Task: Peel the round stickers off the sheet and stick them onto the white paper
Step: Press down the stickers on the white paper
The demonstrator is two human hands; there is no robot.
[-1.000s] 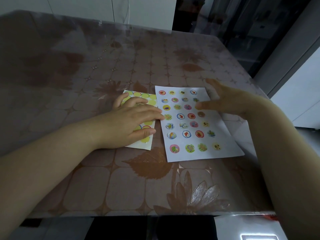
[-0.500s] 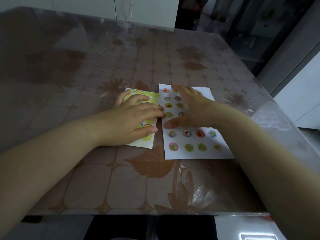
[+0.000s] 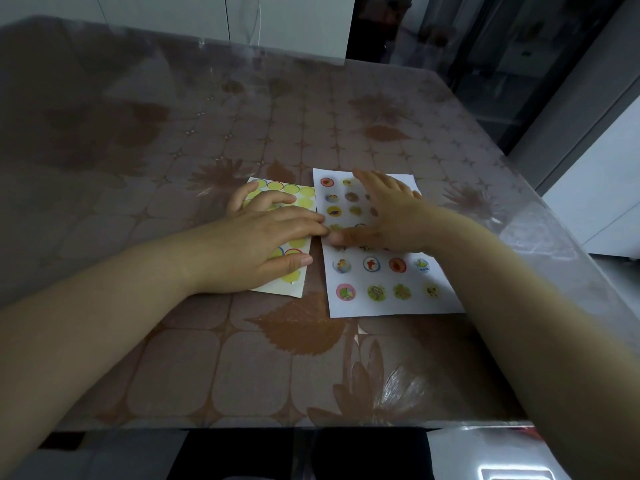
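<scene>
Here, the white paper (image 3: 391,306) is laid flat on the table (image 3: 242,358), and many round stickers (image 3: 397,265) are stuck on it in rows. Just left of the white paper, the yellow sticker sheet (image 3: 294,188) is laid. The sheet is pressed down by the left hand (image 3: 256,244), with its fingers straight and nothing gripped. The top half of the white paper is covered by the right hand (image 3: 391,216), laid flat with fingers spread and nothing held.

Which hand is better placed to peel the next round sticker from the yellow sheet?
Likely left: the left hand rests on the yellow sticker sheet, while the right hand lies on the white paper.
</scene>
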